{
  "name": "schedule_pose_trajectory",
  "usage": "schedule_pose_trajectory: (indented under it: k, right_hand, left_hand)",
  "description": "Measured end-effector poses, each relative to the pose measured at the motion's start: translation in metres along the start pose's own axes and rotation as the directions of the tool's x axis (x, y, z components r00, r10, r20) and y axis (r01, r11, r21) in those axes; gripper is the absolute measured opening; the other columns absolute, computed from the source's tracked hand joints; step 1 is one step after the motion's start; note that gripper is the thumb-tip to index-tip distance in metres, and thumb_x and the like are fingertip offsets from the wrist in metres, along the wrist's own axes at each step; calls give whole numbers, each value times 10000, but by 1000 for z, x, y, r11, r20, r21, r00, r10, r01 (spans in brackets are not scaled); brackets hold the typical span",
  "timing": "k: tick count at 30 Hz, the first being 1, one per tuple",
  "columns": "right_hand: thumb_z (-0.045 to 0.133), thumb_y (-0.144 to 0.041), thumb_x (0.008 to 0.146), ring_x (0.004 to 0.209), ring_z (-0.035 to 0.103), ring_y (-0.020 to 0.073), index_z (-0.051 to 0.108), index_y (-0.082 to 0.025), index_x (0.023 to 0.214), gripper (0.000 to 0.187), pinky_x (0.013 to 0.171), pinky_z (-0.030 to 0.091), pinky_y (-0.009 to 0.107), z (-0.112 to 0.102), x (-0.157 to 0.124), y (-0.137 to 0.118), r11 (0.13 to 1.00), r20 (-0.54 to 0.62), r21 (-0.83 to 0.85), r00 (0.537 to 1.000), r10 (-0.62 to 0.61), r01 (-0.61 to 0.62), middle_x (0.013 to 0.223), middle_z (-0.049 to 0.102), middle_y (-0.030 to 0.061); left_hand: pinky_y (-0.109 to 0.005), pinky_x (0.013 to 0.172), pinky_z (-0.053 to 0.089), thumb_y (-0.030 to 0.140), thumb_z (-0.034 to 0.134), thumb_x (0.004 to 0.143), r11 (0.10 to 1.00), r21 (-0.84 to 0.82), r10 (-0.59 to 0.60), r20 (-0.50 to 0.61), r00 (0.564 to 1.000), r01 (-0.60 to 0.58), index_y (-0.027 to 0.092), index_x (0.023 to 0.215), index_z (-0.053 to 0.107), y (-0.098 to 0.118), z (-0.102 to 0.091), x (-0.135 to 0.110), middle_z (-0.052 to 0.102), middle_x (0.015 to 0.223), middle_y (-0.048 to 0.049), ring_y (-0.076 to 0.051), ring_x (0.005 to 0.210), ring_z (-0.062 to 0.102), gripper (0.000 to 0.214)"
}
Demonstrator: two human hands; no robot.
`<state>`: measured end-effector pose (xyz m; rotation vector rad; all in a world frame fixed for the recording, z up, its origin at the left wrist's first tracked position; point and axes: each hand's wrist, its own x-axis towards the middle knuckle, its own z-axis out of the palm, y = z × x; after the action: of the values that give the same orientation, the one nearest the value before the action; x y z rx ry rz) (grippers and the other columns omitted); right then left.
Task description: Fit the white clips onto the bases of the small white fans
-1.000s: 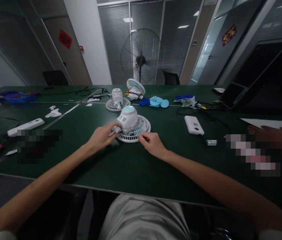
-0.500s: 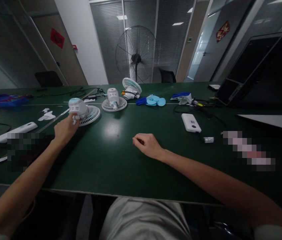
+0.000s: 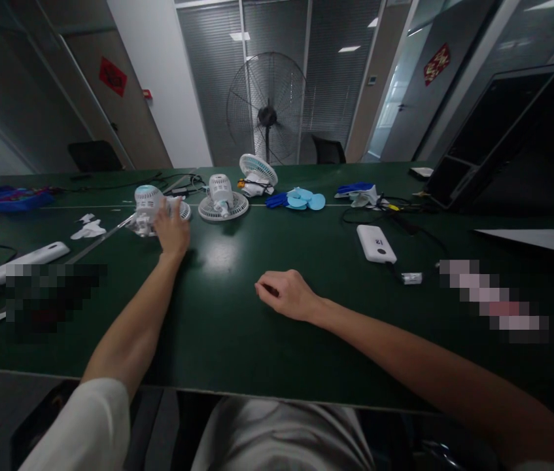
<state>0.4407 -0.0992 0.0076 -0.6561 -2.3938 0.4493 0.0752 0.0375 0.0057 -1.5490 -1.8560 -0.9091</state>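
Note:
My left hand (image 3: 172, 230) reaches far forward and left, fingers stretched out flat against the grille of a small white desk fan (image 3: 146, 204) with a pale blue cap. The fan lies on the green table (image 3: 237, 340), motor housing up. My right hand (image 3: 287, 294) rests on the table in front of me, fingers curled loosely with nothing in them.
Two more small white fans (image 3: 222, 196) (image 3: 257, 173) and loose blue fan blades (image 3: 301, 198) lie further back. A white power bank (image 3: 377, 243) with cable sits right, a long white device (image 3: 29, 254) left. A dark screen (image 3: 502, 131) stands at far right, a floor fan (image 3: 267, 108) behind the table.
My left hand carried the small fan from the table's middle to the far left, set it down, and its grip has loosened to flat fingers. My right hand let go and drew back.

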Motion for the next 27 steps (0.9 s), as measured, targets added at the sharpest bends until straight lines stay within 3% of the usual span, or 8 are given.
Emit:
schedule_pose_trajectory:
  k: [3,6,8,11,15,18,22,27]
  right_hand:
    - [517,-279,1036,640,532,103,672,-164,886,244,635,374,247,3,-1,1,998,-18,-63,1000,-24,23,791,654,6]
    - [534,-270,1020,629,514,102,664,-170,861,228,625,352,253,4,-1,2,993,-32,-115,999,-35,31,781,654,1]
    - [531,-268,1020,625,507,102,657,-172,846,236,624,348,254,4,-1,1,991,-26,-129,999,-43,39,778,655,1]
    - [517,-263,1026,635,513,104,649,-170,837,249,631,355,250,2,-1,0,990,-12,-130,998,-59,57,776,651,2]
    - [512,-252,1030,659,535,105,654,-161,857,241,640,366,242,1,-1,0,990,5,-121,998,-66,66,784,652,6]
    - [530,-244,1022,670,549,109,662,-161,858,227,652,378,241,1,-1,0,991,15,-120,998,-58,59,787,660,9]
    - [526,-245,1027,660,552,109,665,-165,862,230,649,389,242,0,-1,0,992,32,-107,998,-59,62,781,657,6]
    - [515,-254,1035,651,547,109,669,-163,873,241,636,388,246,-1,0,0,994,48,-97,998,-47,51,777,654,4]
  left_hand:
    - [-500,1143,393,264,458,1018,973,-156,182,84,980,-168,259,1594,362,42,21,3,351,1623,-127,-357,1424,418,584]
    - [-495,1064,471,428,443,1043,977,-207,74,126,989,-47,254,1571,403,74,42,5,395,1588,-143,-378,1365,490,558]
    - [-478,1001,515,485,460,1031,975,-219,-14,165,986,51,242,1506,489,84,51,6,419,1561,-157,-385,1295,555,535]
    - [-456,957,541,470,512,1005,959,-233,-123,164,979,160,219,1431,544,83,59,8,465,1496,-171,-370,1173,637,496]
    - [-445,988,530,296,505,988,937,-246,-216,141,966,246,175,1430,511,74,62,12,498,1421,-193,-352,1167,641,459]
    - [-443,1016,511,222,474,978,938,-237,-225,143,964,254,175,1448,495,70,62,14,479,1439,-195,-347,1196,623,472]
    - [-512,1039,474,267,521,966,948,-176,-244,140,960,267,165,1427,515,71,59,18,508,1400,-203,-379,1234,567,472]
    - [-551,1081,411,296,504,975,977,-109,-173,97,980,183,125,1357,554,73,55,24,512,1394,-223,-396,1314,441,421]
